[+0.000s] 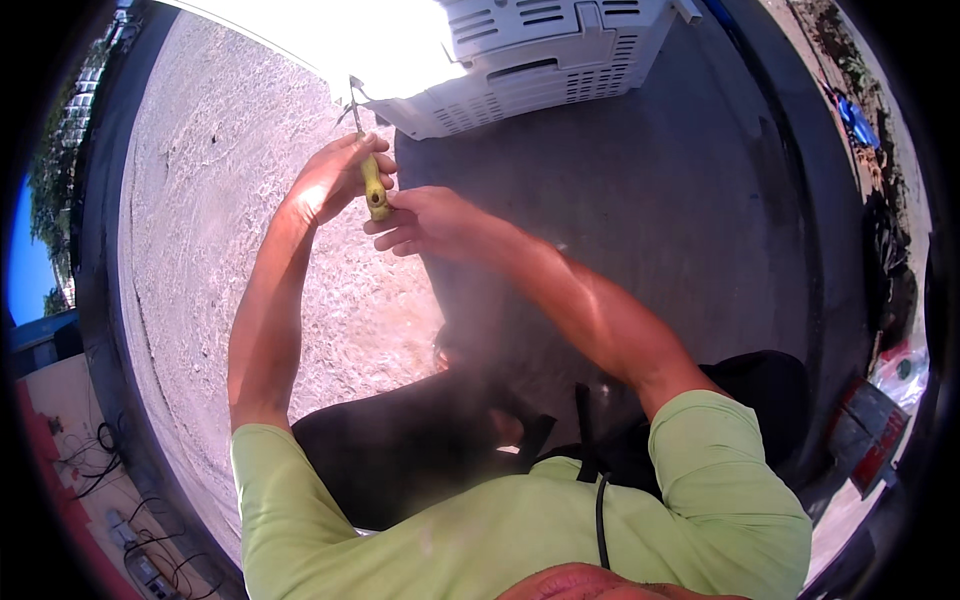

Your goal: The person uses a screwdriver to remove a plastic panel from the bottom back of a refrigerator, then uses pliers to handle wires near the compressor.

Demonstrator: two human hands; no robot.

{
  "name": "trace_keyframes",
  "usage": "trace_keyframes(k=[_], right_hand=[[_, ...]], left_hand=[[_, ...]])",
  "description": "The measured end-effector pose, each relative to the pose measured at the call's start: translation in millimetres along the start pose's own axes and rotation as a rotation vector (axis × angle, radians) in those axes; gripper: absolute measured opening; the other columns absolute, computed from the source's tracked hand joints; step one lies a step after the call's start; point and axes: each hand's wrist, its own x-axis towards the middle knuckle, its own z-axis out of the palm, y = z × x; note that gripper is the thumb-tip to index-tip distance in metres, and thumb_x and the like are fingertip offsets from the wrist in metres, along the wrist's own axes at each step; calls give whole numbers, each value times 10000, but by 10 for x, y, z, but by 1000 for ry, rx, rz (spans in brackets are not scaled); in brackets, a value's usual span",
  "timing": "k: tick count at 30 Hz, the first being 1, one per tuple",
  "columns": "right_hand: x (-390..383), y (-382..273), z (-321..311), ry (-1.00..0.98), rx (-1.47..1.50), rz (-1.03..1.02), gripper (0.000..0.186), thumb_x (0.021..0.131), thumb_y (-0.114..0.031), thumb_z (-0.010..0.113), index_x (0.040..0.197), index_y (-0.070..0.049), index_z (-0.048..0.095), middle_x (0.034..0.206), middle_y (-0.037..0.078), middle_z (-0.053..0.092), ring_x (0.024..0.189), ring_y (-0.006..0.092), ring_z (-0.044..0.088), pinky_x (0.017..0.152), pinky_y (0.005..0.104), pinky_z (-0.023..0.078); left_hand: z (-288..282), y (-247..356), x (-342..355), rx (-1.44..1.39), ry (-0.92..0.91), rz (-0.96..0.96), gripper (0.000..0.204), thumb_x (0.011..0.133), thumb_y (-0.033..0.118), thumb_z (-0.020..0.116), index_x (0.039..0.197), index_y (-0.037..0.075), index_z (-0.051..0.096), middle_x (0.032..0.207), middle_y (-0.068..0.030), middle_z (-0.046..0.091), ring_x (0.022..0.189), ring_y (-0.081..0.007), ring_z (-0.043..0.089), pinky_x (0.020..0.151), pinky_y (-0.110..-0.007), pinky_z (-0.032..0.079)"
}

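Observation:
My left hand [338, 170] is closed round the upper handle of a yellow screwdriver-like tool [373, 185], whose thin metal shaft points up to the lower corner of a glaring white plastic panel [400, 40]. My right hand [420, 218] holds the handle's lower end between thumb and fingers, its other fingers loosely bent. The tool's tip is at the panel's edge; whether it is inserted I cannot tell in the glare. A white slotted plastic crate or housing [560, 72] adjoins the panel.
Concrete ground [200, 250] lies half in sun, half in shade. At the far left are cables [90, 450] and a power strip [140, 550]. On the right are a blue object [855, 125] and a grey-red metal container [865, 430].

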Motion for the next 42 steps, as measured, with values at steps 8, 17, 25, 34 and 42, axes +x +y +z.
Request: trace_keyframes(k=[8, 17, 25, 34, 42], right_hand=[[403, 352, -10, 310, -262, -244, 382, 936, -382, 689, 1007, -8, 649, 912, 86, 699, 746, 140, 666, 649, 285, 527], [205, 185, -144, -9, 172, -21, 455, 942, -446, 644, 1063, -7, 648, 939, 73, 696, 780, 163, 694, 647, 304, 534], [282, 175, -159, 318, -542, -275, 470, 918, -402, 690, 1140, 8, 625, 984, 90, 712, 771, 166, 703, 629, 311, 551], [163, 67, -192, 88, -130, -120, 386, 911, -353, 696, 1093, -17, 648, 1052, 120, 711, 800, 175, 712, 692, 309, 568], [140, 75, -62, 289, -484, -219, 425, 860, -368, 748, 1064, -6, 659, 985, 113, 716, 748, 178, 707, 683, 327, 564]], left_hand=[[-44, -142, 53, 18, 53, 89, 461, 1015, 341, 589, 1251, -51, 530, 988, -127, 653, 874, -211, 652, 767, -343, 565], [-127, -242, 196, -26, 71, 110, 576, 954, 359, 679, 1286, -80, 509, 1042, -160, 638, 910, -244, 637, 838, -356, 544], [-43, -218, 227, -27, 137, 130, 487, 980, 304, 651, 1278, -60, 524, 1044, -157, 669, 916, -227, 655, 819, -345, 555], [-74, -221, 284, -59, 93, 169, 571, 961, 310, 668, 1315, -100, 488, 1082, -199, 638, 953, -273, 638, 859, -377, 532], [-98, -234, 399, -82, 218, 168, 520, 985, 291, 634, 1290, -107, 499, 1060, -187, 637, 945, -257, 625, 864, -377, 512]])
